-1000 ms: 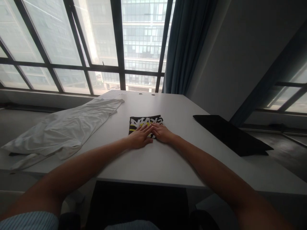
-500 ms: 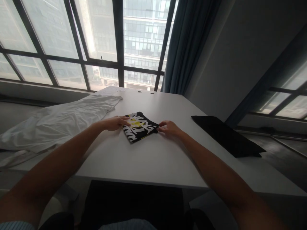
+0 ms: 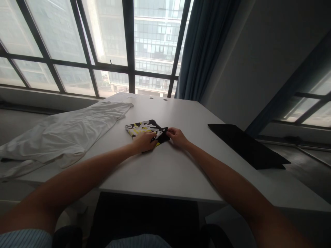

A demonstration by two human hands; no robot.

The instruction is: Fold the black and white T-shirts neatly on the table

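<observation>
A small folded black cloth (image 3: 143, 126) with white and yellow lettering-like print lies at the middle of the white table (image 3: 155, 172). Over its near edge rests my left hand (image 3: 144, 142), fingers reaching across the print and thumb apart from them. My right hand (image 3: 177, 136) pinches the cloth's right corner between thumb and fingers. Part of the near side is hidden under my left hand. Whether the cloth is a shirt or another garment, I cannot tell.
A crumpled white garment (image 3: 69, 132) covers the table's left side. Flat black boards or folded sheets (image 3: 245, 146) lie along the right edge. Behind the table are windows and a blue curtain (image 3: 198, 51). A dark chair (image 3: 147, 217) is below the front edge.
My left hand has slid from the cloth's left end to its near edge, toward the right. The cloth has turned slightly and more of its left end shows. My right hand keeps its corner.
</observation>
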